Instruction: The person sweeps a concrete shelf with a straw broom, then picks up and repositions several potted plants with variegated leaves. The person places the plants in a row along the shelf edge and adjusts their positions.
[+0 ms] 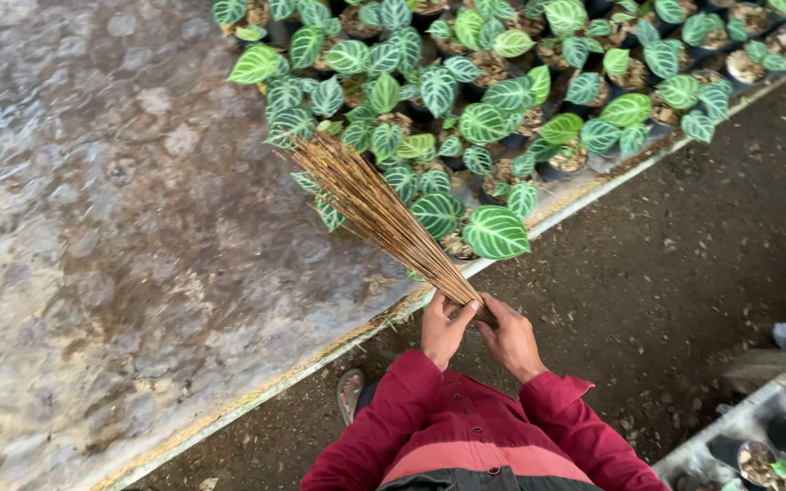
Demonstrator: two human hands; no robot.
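both hands are meeting at lower centre of the frame, closing around the narrow end of a stick broom (379, 214). the left hand (445, 329) is wrapping its grip around the bundle with the thumb laid along it; the right hand (511, 341) is clasping the same end from the other side, its grip shut on it too. the broom is slanting up and left, its bristles fanning out over potted plants (493, 118) with striped green leaves. a plastic sheet (93, 227) is filling the left side, and a dirt path (684, 273) is running along the right.
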